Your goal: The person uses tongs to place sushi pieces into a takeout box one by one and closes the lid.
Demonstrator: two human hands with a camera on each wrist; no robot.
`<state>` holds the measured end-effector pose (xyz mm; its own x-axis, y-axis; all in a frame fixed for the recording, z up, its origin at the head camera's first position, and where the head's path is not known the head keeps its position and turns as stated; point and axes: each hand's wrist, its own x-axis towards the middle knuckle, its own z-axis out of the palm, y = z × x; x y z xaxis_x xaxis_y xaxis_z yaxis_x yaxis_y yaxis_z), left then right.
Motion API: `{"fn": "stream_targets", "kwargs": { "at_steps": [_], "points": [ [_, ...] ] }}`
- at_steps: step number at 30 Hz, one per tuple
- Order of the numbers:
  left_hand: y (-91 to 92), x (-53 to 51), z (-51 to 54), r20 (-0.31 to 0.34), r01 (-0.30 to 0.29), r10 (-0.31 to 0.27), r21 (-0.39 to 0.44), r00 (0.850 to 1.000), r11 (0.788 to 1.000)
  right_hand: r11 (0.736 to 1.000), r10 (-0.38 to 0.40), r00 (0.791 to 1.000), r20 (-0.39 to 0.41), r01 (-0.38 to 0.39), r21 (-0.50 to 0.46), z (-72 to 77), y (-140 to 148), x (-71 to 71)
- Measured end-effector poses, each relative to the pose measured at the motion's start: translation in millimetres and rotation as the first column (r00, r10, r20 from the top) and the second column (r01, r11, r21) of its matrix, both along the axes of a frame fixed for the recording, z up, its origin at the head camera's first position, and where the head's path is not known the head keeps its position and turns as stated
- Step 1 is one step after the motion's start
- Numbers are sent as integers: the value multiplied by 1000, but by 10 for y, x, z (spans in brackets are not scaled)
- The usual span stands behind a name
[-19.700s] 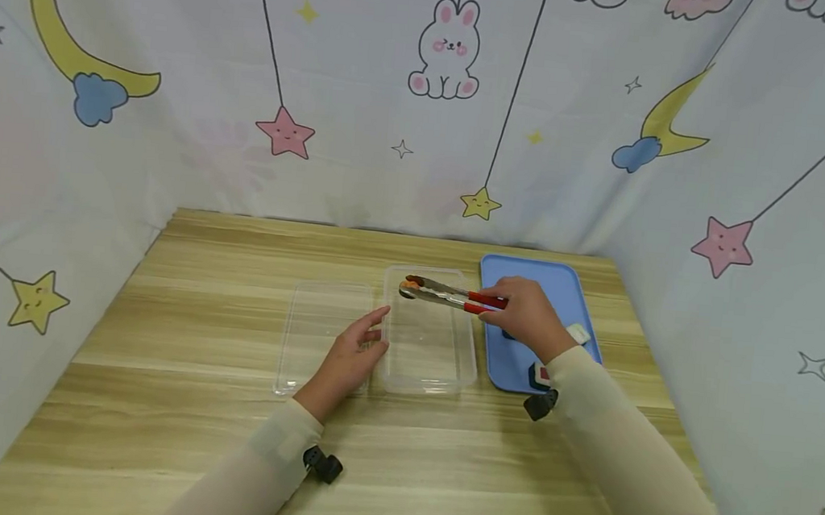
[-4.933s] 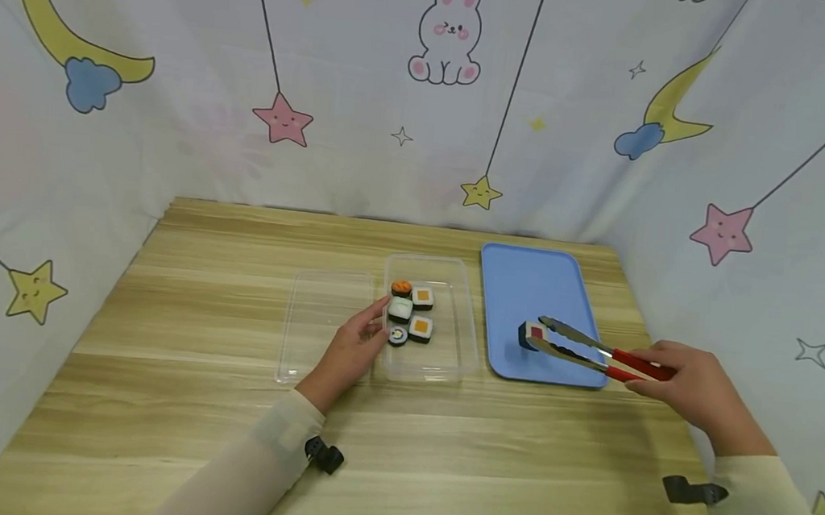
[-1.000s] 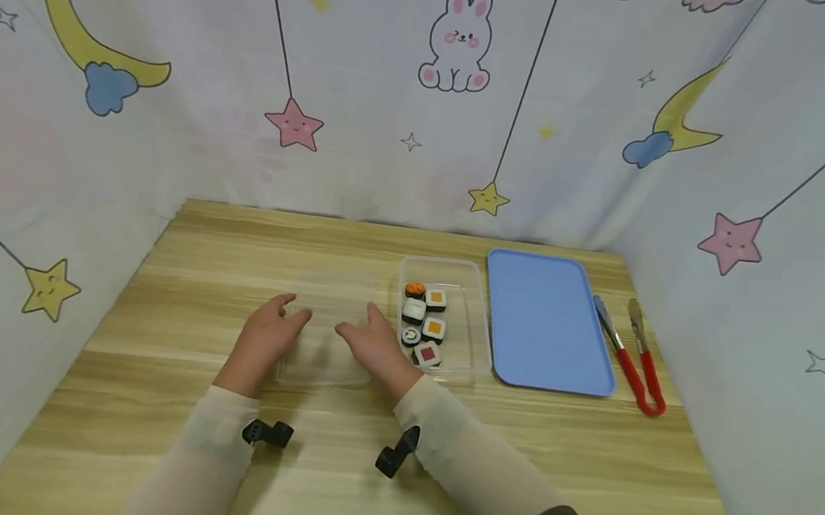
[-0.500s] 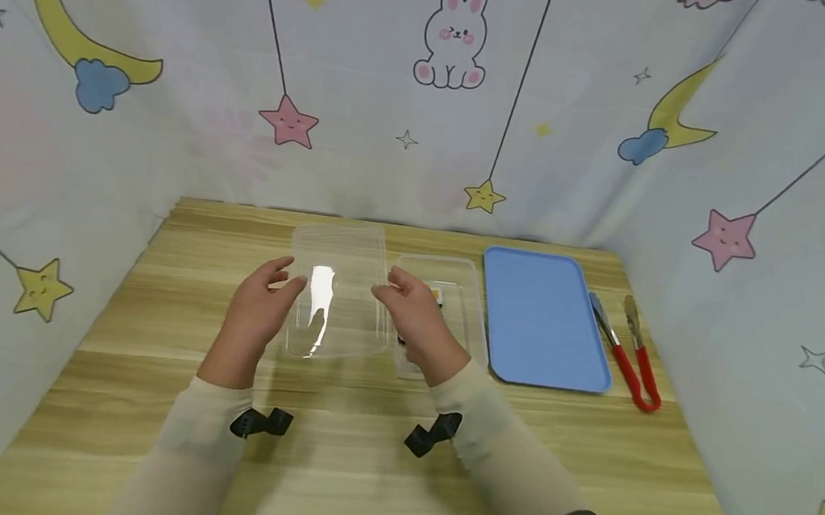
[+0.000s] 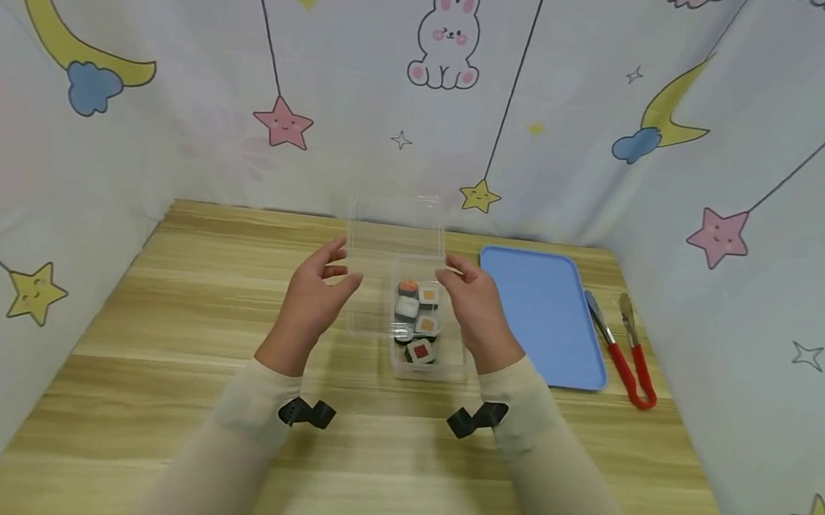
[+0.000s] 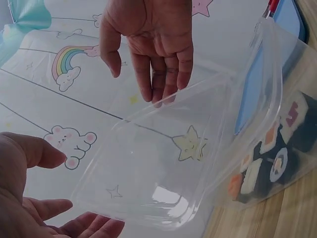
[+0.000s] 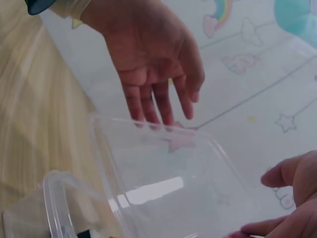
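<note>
A clear plastic lid point(image 5: 395, 240) is held up, tilted, between both hands above the clear plastic container point(image 5: 431, 372). My left hand point(image 5: 307, 302) touches its left edge with extended fingers, the thumb apart from it. At the opposite edge, the fingertips of my right hand point(image 5: 479, 315) touch the rim; its fingers look straight in the left wrist view. Several sushi pieces lie in the container, among them a roll with a red centre point(image 5: 420, 351) and an orange-topped piece point(image 5: 408, 288). Through the lid point(image 6: 153, 158) the wall cloth shows in the left wrist view.
Right of the container lies a blue tray point(image 5: 539, 316), partly behind my right hand. Red-handled tongs point(image 5: 636, 372) rest on the wooden table point(image 5: 195, 337) beside the tray. A patterned cloth point(image 5: 356, 148) hangs along the back and sides.
Sushi has gone from the tray into the container, and the tongs were laid down at the right. Both hands have since lifted the lid off the table and carried it right, over the container.
</note>
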<state>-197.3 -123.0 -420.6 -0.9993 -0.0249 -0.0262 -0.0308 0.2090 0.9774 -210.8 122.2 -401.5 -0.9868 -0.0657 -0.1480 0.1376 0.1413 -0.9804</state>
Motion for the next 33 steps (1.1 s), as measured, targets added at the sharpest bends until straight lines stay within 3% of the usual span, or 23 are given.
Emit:
{"fn": "stream_targets", "kwargs": {
  "at_steps": [11, 18, 26, 33],
  "points": [
    [175, -87, 23, -47, -1, 3, 31, 999, 1000, 996, -77, 995, -70, 73, -60, 14, 115, -43],
    [229, -92, 61, -76, 21, -20, 10, 997, 1000, 992, -101, 990, -100, 92, -84, 38, 163, -38],
    [277, -96, 55, -134, 44, -39, 39, 990, 998, 993, -115, 980, -161, 114, -16, 23, 215, -12],
    [295, -68, 55, -194, 42, -38, 16, 980, 999, 989, -145, 969, -198, 135, -66, 4, 250, -4]
  ]
}}
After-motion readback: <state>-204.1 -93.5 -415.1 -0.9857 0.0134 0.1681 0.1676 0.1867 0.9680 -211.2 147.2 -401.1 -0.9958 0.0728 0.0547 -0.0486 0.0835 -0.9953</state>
